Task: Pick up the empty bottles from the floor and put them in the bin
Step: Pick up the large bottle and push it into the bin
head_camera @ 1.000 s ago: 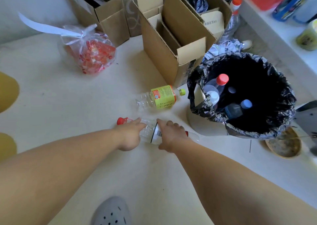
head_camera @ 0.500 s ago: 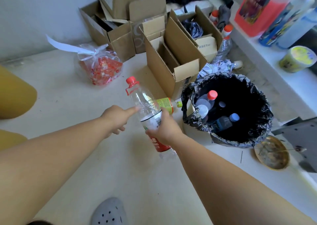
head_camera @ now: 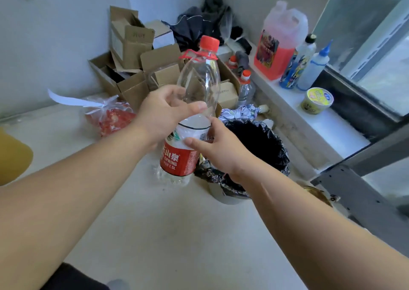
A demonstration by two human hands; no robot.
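bottle [head_camera: 194,117]: clear plastic, empty, red cap, red label reading "SPRING 1.5L". Held roughly upright, cap up, tilted slightly right, off the floor, just left of the bin and partly in front of it.
left hand [head_camera: 163,112]: wrapped around bottle's midsection from the left. Thumb lies across the front, pressed on the plastic; other fingers curl behind the bottle, seen through it. Closed grip.
right hand [head_camera: 219,148]: on bottle's right side at the top of the label. Index finger stretched along the label's white band, thumb up against the clear wall above it. Remaining fingers hidden behind the bottle, cannot tell how they sit.
bin [head_camera: 265,148]: black liner folded over the rim, on the floor right of the bottle, under the right wrist. Inside reads dark, contents not discernible.
floor [head_camera: 166,234]: pale, bare below the arms.
cardboard boxes [head_camera: 130,68]: several open ones stacked by the wall behind the bottle.
plastic bag [head_camera: 108,115]: clear, red contents, white tie, on the floor left of the hands.
2nd bottle [head_camera: 245,88]: clear, orange-red cap, upright beside the boxes, behind the bin.
ledge [head_camera: 309,117]: white, right side. Carries a pink jug [head_camera: 278,40], 2 tall bottles and a yellow-green tub [head_camera: 317,100].
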